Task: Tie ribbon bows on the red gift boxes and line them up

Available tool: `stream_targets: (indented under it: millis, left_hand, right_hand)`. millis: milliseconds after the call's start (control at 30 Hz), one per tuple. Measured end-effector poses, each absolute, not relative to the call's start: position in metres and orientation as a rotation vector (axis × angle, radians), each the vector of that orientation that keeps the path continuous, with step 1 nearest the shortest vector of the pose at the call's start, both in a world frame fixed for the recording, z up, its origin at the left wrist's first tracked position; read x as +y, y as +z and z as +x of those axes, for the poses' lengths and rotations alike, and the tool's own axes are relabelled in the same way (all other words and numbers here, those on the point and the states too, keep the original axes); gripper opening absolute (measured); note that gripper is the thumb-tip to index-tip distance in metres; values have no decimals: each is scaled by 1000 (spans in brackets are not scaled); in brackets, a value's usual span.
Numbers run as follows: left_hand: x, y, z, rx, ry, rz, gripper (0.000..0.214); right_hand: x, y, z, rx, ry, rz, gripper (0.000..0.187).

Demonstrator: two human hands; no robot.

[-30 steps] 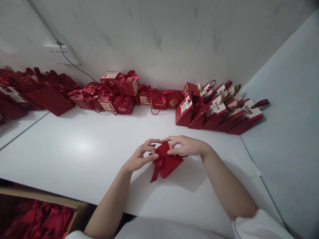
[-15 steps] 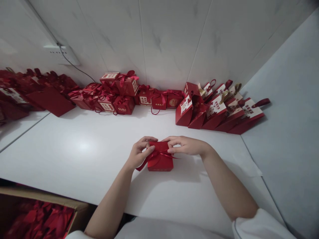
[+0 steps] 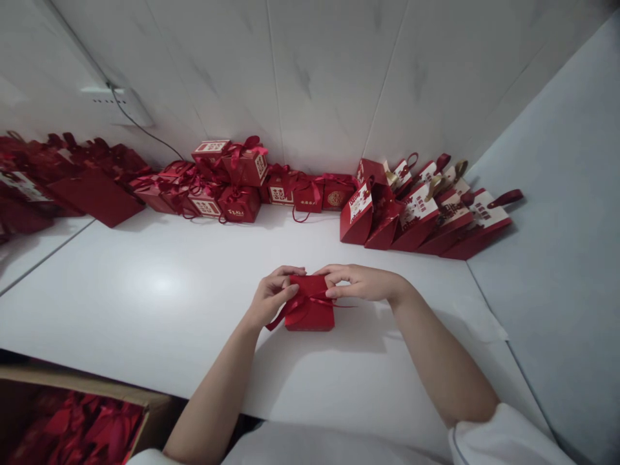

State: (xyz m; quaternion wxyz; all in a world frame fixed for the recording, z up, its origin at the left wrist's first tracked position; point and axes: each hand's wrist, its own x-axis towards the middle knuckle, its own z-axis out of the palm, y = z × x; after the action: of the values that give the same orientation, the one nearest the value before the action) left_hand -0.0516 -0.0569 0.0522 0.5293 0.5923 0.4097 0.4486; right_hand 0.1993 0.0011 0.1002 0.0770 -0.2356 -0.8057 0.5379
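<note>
A small red gift box sits on the white table in front of me. Across its top runs a red ribbon, crossed or knotted near the middle, with one tail hanging at the left and a thin end sticking out at the right. My left hand grips the box's upper left side, thumb on top and fingers behind. On the other side, my right hand has its thumb and fingers curled at the upper right corner, beside the ribbon. Fingertips behind the box are partly hidden.
Red ribboned boxes are stacked along the tiled wall. To their right stand red slanted bags with loop handles; more red bags are at far left. A cardboard carton of red ribboned items stands at lower left, below the table edge.
Both hands stay in nearly the same place on the box. The ribbon's right end reaches slightly farther right and lies thinner. The whole view has shifted a little.
</note>
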Motion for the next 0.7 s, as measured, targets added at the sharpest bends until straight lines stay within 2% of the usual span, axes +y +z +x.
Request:
stream_targets:
  millis: [400,600,700]
  left_hand:
    - [-56,57,-53,954,979,1453,41]
    - [-59,67,-50,975,842,1570,23]
    - [-59,68,-51,964,825,1575,21]
  right_hand:
    - [13,85,205,-2359,1793,-542,29]
    - [15,78,200,-2265,1819,-582,36]
    - [12,80,198,-2237,1805,-682,41]
